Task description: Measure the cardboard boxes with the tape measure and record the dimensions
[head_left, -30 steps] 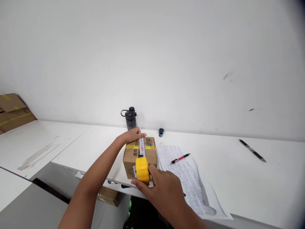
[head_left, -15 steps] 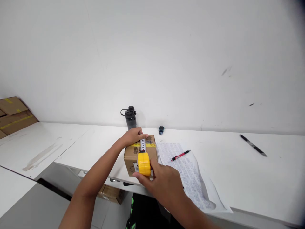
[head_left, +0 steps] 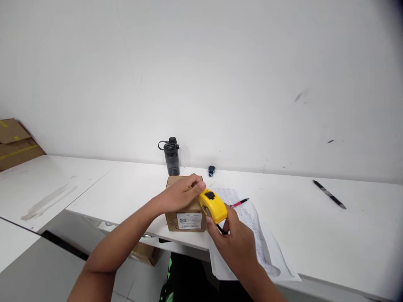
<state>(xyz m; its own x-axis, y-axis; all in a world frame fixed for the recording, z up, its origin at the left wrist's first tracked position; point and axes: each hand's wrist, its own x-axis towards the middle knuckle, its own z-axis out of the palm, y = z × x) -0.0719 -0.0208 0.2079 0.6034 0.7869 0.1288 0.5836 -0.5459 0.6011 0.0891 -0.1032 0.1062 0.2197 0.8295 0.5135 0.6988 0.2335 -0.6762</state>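
A small cardboard box (head_left: pixel 171 222) with a white printed label stands near the desk's front edge. My right hand (head_left: pixel 236 239) grips a yellow tape measure (head_left: pixel 215 206), tilted beside the box's upper right edge, and a dark strap hangs under its case. Over the box top reaches my left hand (head_left: pixel 181 193), thumb and fingers closed at the far end of the tape measure. Those fingertips hide whether any blade is out.
Right of the box, handwritten sheets (head_left: pixel 261 239) lie under a red and black pen (head_left: pixel 241 202). Behind are a dark bottle (head_left: pixel 172 157) and a small watch (head_left: pixel 211 170). Another pen (head_left: pixel 329 194) lies far right. Cartons (head_left: pixel 20 149) are stacked at left.
The tape measure has moved right and turned from the box's front to its right side. The numbered blade over the top no longer shows. My left hand has come nearer along the box.
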